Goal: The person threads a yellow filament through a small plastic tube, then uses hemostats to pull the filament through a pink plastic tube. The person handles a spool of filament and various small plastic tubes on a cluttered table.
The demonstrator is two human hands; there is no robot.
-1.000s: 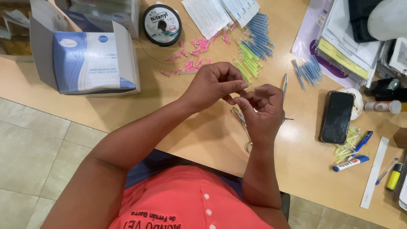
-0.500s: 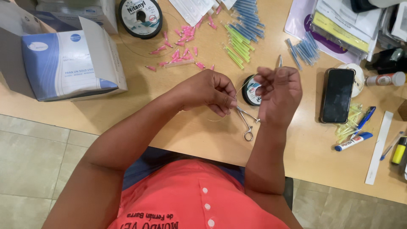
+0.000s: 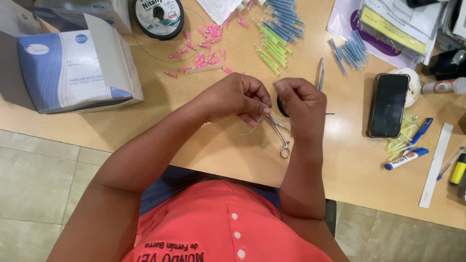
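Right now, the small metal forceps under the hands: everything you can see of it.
The forceps is slim, silvery, shiny metal with scissor-style handles ending in small ring loops; one ring shows clearly at its lower end. It lies flat on the tan wooden table, slanting up-left toward the left hand. Its tips are hidden beneath the hands, so whether the jaws are clamped cannot be told. The right hand hovers just above it. A thin pale thread curves nearby.
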